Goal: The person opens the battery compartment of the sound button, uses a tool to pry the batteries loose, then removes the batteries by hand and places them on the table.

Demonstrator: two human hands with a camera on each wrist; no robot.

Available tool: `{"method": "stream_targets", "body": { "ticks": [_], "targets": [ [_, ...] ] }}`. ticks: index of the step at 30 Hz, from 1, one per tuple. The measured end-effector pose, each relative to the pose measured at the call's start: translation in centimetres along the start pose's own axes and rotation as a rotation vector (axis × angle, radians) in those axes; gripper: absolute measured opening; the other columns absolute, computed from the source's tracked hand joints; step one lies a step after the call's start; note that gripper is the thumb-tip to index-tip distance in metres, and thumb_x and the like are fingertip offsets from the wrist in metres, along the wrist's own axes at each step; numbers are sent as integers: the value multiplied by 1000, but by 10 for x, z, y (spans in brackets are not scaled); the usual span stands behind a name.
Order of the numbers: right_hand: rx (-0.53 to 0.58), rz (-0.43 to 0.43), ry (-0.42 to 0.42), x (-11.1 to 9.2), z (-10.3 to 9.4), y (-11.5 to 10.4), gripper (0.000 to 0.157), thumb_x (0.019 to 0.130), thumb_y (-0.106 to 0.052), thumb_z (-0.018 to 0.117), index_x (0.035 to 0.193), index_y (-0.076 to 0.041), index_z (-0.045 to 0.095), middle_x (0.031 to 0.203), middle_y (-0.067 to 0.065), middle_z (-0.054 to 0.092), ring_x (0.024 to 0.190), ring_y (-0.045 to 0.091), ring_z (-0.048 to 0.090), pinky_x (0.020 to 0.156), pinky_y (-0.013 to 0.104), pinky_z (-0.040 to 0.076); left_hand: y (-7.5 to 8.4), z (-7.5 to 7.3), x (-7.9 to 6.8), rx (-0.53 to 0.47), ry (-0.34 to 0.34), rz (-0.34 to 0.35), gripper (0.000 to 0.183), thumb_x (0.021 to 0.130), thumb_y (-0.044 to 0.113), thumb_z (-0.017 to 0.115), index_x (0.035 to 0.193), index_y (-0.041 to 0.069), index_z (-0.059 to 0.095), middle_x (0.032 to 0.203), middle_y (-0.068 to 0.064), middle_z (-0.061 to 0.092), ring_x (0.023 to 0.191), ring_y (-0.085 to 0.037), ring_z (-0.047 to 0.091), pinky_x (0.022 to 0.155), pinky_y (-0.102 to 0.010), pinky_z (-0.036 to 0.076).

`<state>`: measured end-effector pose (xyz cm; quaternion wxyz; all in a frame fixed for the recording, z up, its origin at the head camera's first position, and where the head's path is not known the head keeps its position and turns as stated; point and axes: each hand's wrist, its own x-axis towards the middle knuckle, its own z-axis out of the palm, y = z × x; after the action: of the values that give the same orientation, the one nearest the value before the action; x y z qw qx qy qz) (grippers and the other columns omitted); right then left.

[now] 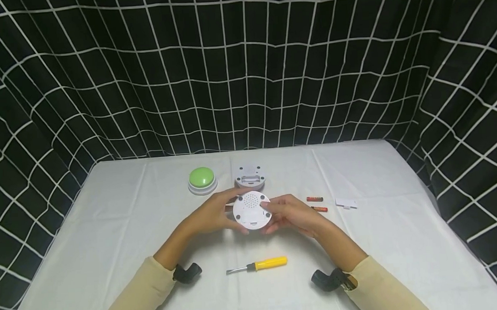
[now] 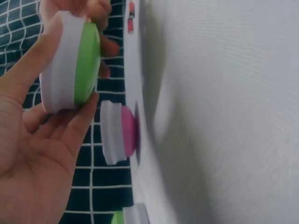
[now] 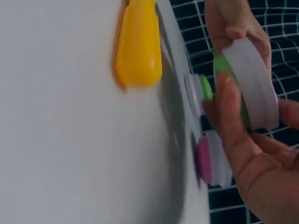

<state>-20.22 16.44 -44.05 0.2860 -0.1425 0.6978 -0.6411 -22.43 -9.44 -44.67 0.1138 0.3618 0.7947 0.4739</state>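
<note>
Above the middle of the table, both hands hold a white round push button (image 1: 251, 215) with a green dome, upside down. Its underside faces up in the head view, with speaker holes, several dark feet and a battery cover in place. My left hand (image 1: 213, 212) grips its left side between thumb and fingers. The right hand (image 1: 294, 214) holds the right side, thumb on the underside and fingers beneath. In the left wrist view the green dome (image 2: 88, 65) points down toward the table. Just behind lies a second button (image 1: 250, 177), its pink dome (image 2: 128, 131) down and battery compartment uncovered.
Another green button (image 1: 201, 178) stands upright at back left. Two red batteries (image 1: 315, 199) lie right of the hands, beside a small white battery cover (image 1: 346, 203). A yellow-handled flat screwdriver (image 1: 271, 263) lies in front. Black grid-patterned cloth (image 1: 245, 72) hangs behind the white-covered table (image 1: 175, 287).
</note>
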Motion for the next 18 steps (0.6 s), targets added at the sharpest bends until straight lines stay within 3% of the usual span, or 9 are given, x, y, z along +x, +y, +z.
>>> {"method": "stream_targets", "body": {
  "ticks": [3, 7, 13, 18],
  "targets": [
    [-168, -36, 57, -1, -1, -2, 43, 97, -22, 69, 133, 1, 62, 109, 14, 73, 82, 35, 73, 79, 41, 62, -2, 1, -1, -8, 17, -34, 98, 66, 24, 97, 151, 14, 49, 144, 1, 58, 130, -17, 55, 109, -34, 47],
    [-385, -98, 88, -4, 0, -7, 72, 82, -18, 85, 146, -6, 54, 128, 14, 67, 82, 30, 73, 70, 34, 60, -7, 5, -3, -32, 24, -88, 96, 66, 23, 97, 150, 14, 51, 140, 1, 61, 125, -16, 60, 107, -35, 48],
    [-683, -170, 41, -7, 1, -10, 92, 73, -22, 93, 148, 5, 46, 110, 8, 71, 81, 12, 67, 65, 24, 57, -13, 13, -5, -29, -6, -130, 94, 67, 25, 97, 149, 14, 52, 140, 1, 61, 123, -12, 61, 106, -30, 49],
    [-784, -181, 14, -3, -1, -10, 92, 73, -26, 93, 146, 8, 47, 99, 1, 72, 78, 9, 65, 62, 23, 55, -14, 16, -5, -49, -10, -148, 95, 67, 22, 96, 149, 9, 50, 145, -5, 58, 129, -16, 58, 108, -27, 47]
  ]
}}
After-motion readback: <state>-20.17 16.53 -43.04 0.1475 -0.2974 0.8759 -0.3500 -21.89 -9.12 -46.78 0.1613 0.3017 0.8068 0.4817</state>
